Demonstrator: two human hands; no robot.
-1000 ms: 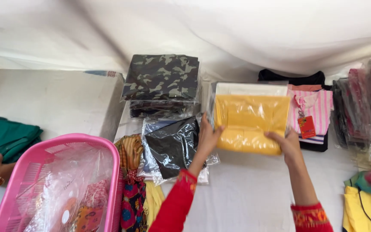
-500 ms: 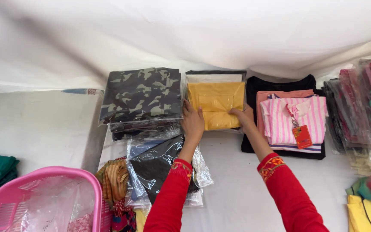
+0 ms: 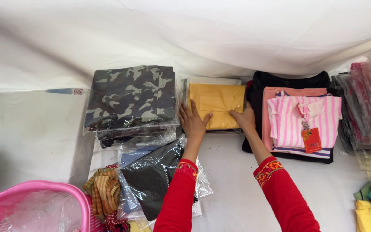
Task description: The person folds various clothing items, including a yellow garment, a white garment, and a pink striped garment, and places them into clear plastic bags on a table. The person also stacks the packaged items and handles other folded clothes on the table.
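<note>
Head view: both hands flat on a yellow packet

Head cam looks down on a white cloth laid w/ stacks of packed clothes. Left hand lies palm-down on the near left corner of a yellow folded garment in clear wrap, fingers spread and open, pressing rather than gripping. Right hand rests on the near right edge of the same packet; fingers look flat too, though whether the tips curl under the edge can't be told from this angle. Both sleeves are red w/ embroidered cuffs.

Yellow packet sits on top of a small pile, against the white backdrop, between a camo-print stack on its left and a pink-striped shirt w/ an orange tag on its right, which lies over black clothing. Near the left forearm: a dark garment in a plastic bag. Pink basket at bottom left corner; more bagged clothes at the right edge.
</note>
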